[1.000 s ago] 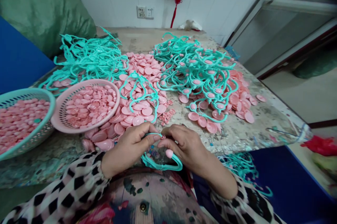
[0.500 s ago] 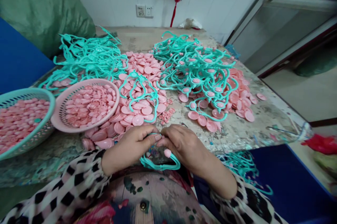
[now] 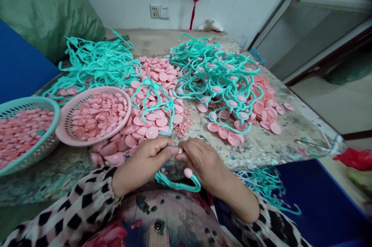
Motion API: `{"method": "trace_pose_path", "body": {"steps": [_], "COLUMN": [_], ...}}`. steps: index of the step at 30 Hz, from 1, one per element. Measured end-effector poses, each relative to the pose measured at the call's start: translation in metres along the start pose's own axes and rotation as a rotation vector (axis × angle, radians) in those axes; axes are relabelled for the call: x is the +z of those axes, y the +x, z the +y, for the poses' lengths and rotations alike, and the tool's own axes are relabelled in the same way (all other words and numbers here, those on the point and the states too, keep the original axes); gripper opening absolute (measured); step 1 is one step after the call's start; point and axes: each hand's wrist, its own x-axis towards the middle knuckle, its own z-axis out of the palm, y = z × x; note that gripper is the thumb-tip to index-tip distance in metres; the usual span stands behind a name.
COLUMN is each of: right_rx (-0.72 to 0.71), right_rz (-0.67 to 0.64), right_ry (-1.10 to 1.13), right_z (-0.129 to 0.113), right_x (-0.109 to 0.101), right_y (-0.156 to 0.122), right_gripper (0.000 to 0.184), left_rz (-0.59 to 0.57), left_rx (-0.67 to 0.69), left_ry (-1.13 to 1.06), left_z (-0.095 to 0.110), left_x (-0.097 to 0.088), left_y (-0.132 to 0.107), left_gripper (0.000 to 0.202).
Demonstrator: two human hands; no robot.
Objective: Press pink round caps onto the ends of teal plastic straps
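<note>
My left hand (image 3: pixel 149 158) and my right hand (image 3: pixel 202 160) meet at the table's front edge, fingers closed on a turquoise toy stethoscope (image 3: pixel 181 187). Its curved tube hangs below my fingers, with a pink ear tip (image 3: pixel 188 172) on one end. Between my fingertips shows a small pink piece (image 3: pixel 179 150) at the other end; my fingers cover most of it. Just beyond the hands lie several small pink rings (image 3: pixel 183 127). A turquoise tube frame (image 3: pixel 157 103) rests on the pink discs (image 3: pixel 152 132).
Two baskets, a turquoise one (image 3: pixel 56 123) and a pink one (image 3: pixel 62 125), hold small pink parts at left. Turquoise tubes (image 3: pixel 99 61) are heaped behind them. Stethoscopes with pink parts (image 3: pixel 216 72) pile up at right beside more pink discs (image 3: pixel 261 103). A blue box (image 3: pixel 316 200) stands below the table.
The hands stay together in nearly the same place. A pink piece now shows between the fingertips, and the hanging tube with its pink tip has shifted slightly right and down.
</note>
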Motion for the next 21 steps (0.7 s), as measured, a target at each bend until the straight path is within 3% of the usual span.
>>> {"method": "trace_pose_path", "body": {"steps": [7,21], "right_rx": [-0.032,-0.011], "right_rz": [0.034,0.039], "right_ry": [0.006,0.031], "right_z": [0.003,0.0], "right_x": [0.006,0.003], "right_y": [-0.003,-0.004], "right_gripper": [0.027,0.026], "left_rz": [-0.029,-0.012], "left_rx": [0.021,0.16], "left_ry": [0.169,0.202], "left_z": [-0.003,0.007], "left_x": [-0.001,0.002], "left_y": [0.001,-0.005], "left_gripper": [0.029,0.026]}}
